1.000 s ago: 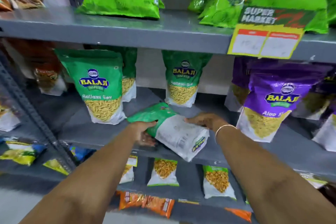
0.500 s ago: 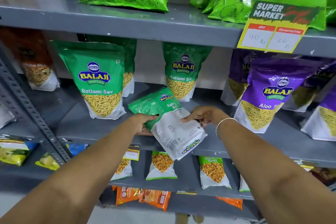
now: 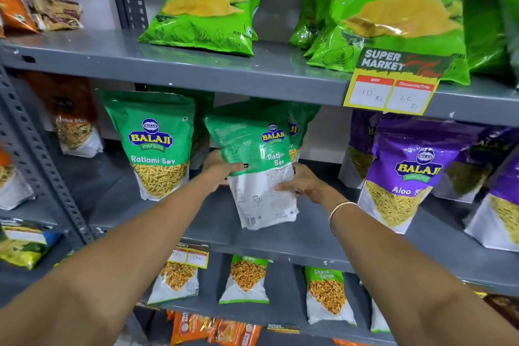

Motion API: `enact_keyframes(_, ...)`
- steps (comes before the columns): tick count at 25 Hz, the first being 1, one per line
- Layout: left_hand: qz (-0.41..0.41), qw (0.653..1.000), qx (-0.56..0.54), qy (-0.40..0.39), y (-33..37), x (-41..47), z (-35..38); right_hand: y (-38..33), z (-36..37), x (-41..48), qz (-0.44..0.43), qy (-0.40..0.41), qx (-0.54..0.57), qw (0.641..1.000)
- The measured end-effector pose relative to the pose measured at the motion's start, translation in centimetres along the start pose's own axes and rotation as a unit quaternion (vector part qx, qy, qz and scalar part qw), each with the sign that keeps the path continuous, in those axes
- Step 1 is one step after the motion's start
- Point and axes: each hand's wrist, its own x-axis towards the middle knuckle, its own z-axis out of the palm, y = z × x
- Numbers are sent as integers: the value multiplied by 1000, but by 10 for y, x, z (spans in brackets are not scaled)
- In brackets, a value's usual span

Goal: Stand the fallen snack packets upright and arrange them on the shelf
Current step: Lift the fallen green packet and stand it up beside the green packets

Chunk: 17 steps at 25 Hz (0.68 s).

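Note:
A green and white Ratlami Sev packet is held nearly upright over the middle grey shelf, its back side toward me. My left hand grips its left edge and my right hand grips its right edge. To the left an upright Ratlami Sev packet stands on the same shelf. Another green packet stands behind the held one, mostly hidden by it.
Purple Aloo Sev packets stand at the right of the middle shelf. Green chips bags lie on the upper shelf above a yellow price tag. Small Chana Garam packets stand on the lower shelf. A grey upright post is at left.
The Ratlami Sev packet was lying tilted on the shelf between my hands; both hands have raised it to nearly upright. The view has also moved closer to the shelf.

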Motion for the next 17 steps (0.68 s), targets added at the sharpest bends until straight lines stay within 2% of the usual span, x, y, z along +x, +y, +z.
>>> enact_keyframes(4, 111, 987, 117, 26, 3, 16, 16, 38, 1, 28, -57, 90, 38, 994)
enact_keyframes(8, 141, 980, 140, -14, -6, 30, 24, 49, 4, 17, -47, 151, 50, 986)
enact_keyframes(10, 115, 985, 115, -55, -10, 31, 25, 49, 1, 15, -32, 155, 39, 987)
enact_keyframes(14, -15, 980, 103, -169, -16, 30, 11, 46, -2, 16, 11, 143, -63, 988)
enact_keyframes(15, -32, 978, 102, -177, -18, 31, 7, 45, -3, 15, 34, 145, -83, 985)
enact_keyframes(17, -40, 981, 94, -166, -22, 32, 3, 41, -1, 12, 67, 144, -49, 986)
